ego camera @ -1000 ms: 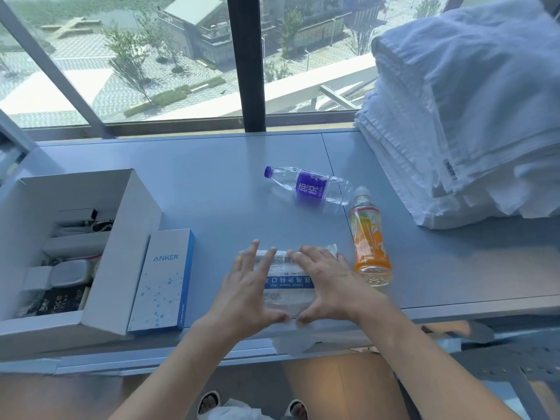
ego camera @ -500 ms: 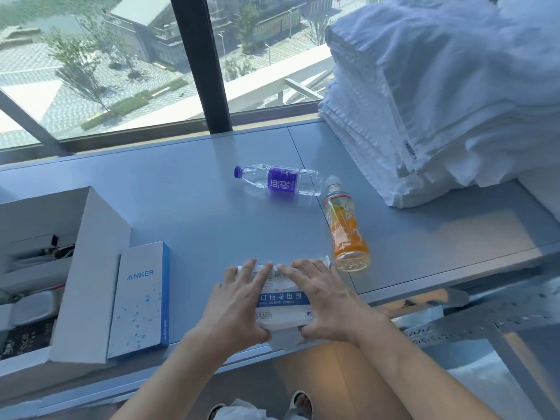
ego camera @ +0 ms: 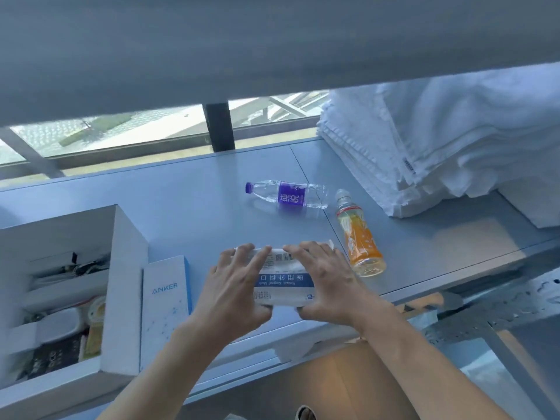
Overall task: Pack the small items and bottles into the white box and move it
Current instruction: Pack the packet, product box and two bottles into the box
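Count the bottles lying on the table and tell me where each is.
2. The clear water bottle lies on its side mid-table; the orange drink bottle lies just right of it, near the towels. The white box might hide more.

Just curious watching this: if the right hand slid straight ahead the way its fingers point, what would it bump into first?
Probably the water bottle lying on its side beyond the mask pack that the right hand holds; depth is uncertain.
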### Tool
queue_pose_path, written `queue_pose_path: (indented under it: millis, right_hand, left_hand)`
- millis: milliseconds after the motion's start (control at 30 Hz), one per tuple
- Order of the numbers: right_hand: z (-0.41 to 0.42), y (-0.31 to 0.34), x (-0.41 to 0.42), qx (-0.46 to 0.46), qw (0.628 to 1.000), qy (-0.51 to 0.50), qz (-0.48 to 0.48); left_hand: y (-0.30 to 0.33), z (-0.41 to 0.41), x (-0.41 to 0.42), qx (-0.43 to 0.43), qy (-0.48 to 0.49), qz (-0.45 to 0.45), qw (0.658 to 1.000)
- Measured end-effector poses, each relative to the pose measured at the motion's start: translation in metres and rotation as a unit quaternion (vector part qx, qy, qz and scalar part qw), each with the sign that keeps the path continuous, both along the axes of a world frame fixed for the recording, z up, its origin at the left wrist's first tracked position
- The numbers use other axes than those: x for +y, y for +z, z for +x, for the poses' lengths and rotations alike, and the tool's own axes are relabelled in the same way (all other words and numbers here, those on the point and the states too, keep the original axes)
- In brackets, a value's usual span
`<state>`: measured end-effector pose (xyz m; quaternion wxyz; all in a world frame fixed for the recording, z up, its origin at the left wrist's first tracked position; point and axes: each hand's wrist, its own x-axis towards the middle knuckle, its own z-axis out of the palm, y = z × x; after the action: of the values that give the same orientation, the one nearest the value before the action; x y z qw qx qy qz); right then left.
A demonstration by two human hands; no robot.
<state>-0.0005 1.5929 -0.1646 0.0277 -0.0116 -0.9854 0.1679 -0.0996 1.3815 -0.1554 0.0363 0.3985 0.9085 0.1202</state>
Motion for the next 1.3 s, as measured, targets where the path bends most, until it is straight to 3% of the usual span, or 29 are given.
queue_pose_path:
  millis: [300, 600, 933, 1167, 1300]
  right_hand:
    - [-0.063, 0.063, -0.08, 0.058, 0.996, 0.063, -0.001]
    - [-0.123, 0.089, -0.183, 0.086, 0.984, 0.153, -0.015]
    - [-0.167, 0.089, -0.282, 0.055, 0.973, 0.225, -0.016]
    - [-0.178, 0.071, -0.311, 0.0, 0.973, 0.23, 0.006]
    - [-0.178, 0.06, -0.32, -0.039, 0.97, 0.233, 0.053]
  left_hand:
    - [0.053, -0.034, -0.089, 0.022, 0.052, 0.078, 0.995]
    - [0.081, -0.062, -0.205, 0.027, 0.129, 0.096, 0.987]
    - [0.078, -0.082, -0.314, 0.012, 0.165, 0.077, 0.983]
    - [0.054, -0.087, -0.33, 0.014, 0.145, 0.098, 0.984]
    - [0.037, -0.091, -0.329, 0.049, 0.107, 0.033, 0.993]
